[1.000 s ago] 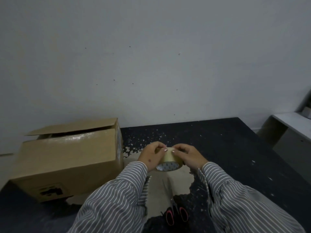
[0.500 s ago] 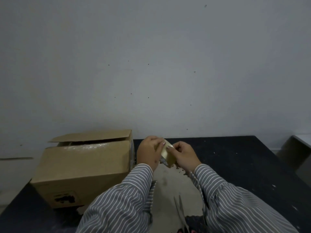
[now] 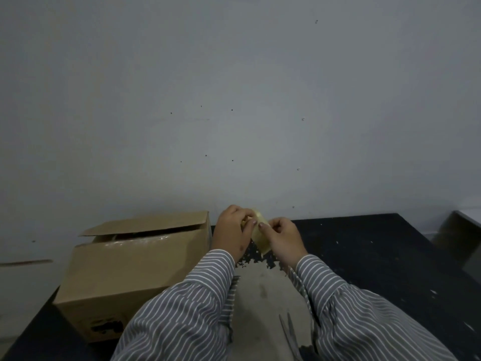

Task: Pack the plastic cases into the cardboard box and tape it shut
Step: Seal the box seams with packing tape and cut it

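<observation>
We are lifting the tape roll [image 3: 260, 237] higher than a second ago, left hand [image 3: 232, 234] and right hand [image 3: 282, 239] both grasping it, probably searching the tape end while the cardboard box [image 3: 135, 269] on the left is waiting unsealed

The cardboard box [image 3: 135, 267] is plain brown corrugated board, matt, with a glossy strip of clear tape [image 3: 135, 239] shining along its top seam. The tape roll [image 3: 261, 237] is translucent yellowish plastic film, smooth and slightly shiny. The tabletop [image 3: 377, 256] is black and matt, its coating flaked away to a rough pale patch. The scissors [image 3: 289, 332] have dull grey metal blades. The sleeves [image 3: 197, 306] are striped woven cloth. The wall [image 3: 234, 100] is matt painted plaster, pocked with small holes.
</observation>
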Motion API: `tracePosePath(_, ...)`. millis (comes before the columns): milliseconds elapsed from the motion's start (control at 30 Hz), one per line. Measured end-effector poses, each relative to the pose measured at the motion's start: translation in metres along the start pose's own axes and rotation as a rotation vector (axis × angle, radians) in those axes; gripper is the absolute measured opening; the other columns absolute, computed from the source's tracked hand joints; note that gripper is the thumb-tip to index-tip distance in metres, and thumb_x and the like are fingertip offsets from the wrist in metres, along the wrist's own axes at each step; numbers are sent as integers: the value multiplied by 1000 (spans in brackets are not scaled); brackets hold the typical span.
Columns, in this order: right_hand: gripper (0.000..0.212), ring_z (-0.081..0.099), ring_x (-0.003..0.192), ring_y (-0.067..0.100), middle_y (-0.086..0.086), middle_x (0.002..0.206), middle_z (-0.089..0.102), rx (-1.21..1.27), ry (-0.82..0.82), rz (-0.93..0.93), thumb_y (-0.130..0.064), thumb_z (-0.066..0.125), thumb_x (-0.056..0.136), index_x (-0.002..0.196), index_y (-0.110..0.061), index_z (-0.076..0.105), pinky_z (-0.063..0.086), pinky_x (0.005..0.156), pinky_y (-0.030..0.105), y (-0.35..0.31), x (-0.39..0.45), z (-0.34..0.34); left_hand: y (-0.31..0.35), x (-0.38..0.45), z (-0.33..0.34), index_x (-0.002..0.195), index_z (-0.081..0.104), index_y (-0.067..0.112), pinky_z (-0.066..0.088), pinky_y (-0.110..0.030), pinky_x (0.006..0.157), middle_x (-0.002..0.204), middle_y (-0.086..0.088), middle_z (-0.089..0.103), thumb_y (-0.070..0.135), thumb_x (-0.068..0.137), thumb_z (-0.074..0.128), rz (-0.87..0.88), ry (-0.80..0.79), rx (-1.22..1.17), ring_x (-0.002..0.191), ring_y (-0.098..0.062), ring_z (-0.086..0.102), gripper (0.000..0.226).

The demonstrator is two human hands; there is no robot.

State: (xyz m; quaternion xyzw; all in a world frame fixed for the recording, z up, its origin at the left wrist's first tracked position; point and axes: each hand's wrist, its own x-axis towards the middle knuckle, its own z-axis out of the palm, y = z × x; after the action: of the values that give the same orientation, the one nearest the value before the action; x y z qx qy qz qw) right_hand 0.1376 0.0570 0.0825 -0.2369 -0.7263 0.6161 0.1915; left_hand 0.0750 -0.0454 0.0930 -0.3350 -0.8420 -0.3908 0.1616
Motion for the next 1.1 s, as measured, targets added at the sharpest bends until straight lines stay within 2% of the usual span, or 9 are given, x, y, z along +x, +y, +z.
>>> tracePosePath(100, 18, 51, 81, 19, 5, 85, 57, 99, 10, 55, -23, 55, 90, 89, -6, 60, 49, 77, 38, -7, -1, 1, 0, 3, -2, 95, 71, 4, 34, -3, 65, 93, -10, 61, 10, 84, 64, 75, -19, -61, 81, -11, 47, 14)
tracePosePath(200, 18, 50, 82, 19, 2, 84, 55, 171, 4, 103, -22, 50, 91, 78, -17, 62, 45, 89, 44, -15, -2, 2, -2, 1, 0, 89, 72, 4, 36, 3, 71, 90, -5, 55, 6, 78, 70, 161, -3, -100, 82, -12, 48, 11)
tracePosePath(300, 19, 47, 84, 20, 3, 86, 53, 214, 40, 121, -20, 47, 91, 75, -20, 58, 44, 89, 43, -19, -4, 5, 0, -2, -1, 110, 62, 6, 36, 5, 84, 108, -1, 43, 7, 76, 73, 49, 20, -272, 96, -11, 46, 36)
tracePosePath(367, 18, 46, 86, 22, 3, 87, 51, 219, 61, 108, -19, 44, 90, 77, -16, 56, 45, 90, 46, -21, -5, 8, 5, -3, -5, 128, 46, 11, 43, -8, 88, 117, 0, 38, 15, 80, 71, -143, -17, -392, 104, -11, 46, 54)
tracePosePath(500, 17, 46, 80, 20, 4, 82, 52, 259, 51, 13, -11, 40, 89, 81, -11, 55, 41, 73, 35, -26, -8, 14, 13, -6, -7, 123, 51, 14, 42, -13, 66, 113, -2, 57, 27, 94, 51, -450, -218, -633, 102, -16, 54, 32)
tracePosePath(700, 23, 43, 74, 15, 1, 76, 50, 230, 62, -28, -6, 39, 90, 73, -15, 53, 37, 64, 29, -26, -12, 13, 17, -5, -9, 81, 59, 22, 40, -22, 64, 80, -1, 56, 21, 97, 42, -484, -233, -725, 75, -13, 50, 23)
tracePosePath(833, 25, 44, 75, 17, 2, 77, 51, 236, 62, -11, -4, 39, 88, 72, -15, 55, 39, 70, 33, -22, -11, 13, 16, -4, -8, 71, 57, 20, 37, -26, 61, 71, -1, 51, 18, 95, 44, -483, -225, -724, 72, -17, 45, 27)
tracePosePath(967, 27, 44, 75, 20, 5, 74, 51, 273, 69, -14, 5, 39, 82, 73, -12, 57, 40, 67, 33, -19, -10, 17, 17, -1, -8, 85, 63, 11, 40, -24, 62, 75, -3, 54, 13, 92, 45, -464, -222, -734, 74, -15, 47, 19)
tracePosePath(1100, 25, 46, 80, 22, 4, 76, 53, 311, 79, -21, -3, 41, 87, 74, -15, 59, 39, 74, 39, -21, -11, 18, 17, 1, -10, 95, 66, 11, 41, -19, 62, 83, -3, 60, 14, 92, 47, -448, -204, -725, 75, -10, 51, 20)
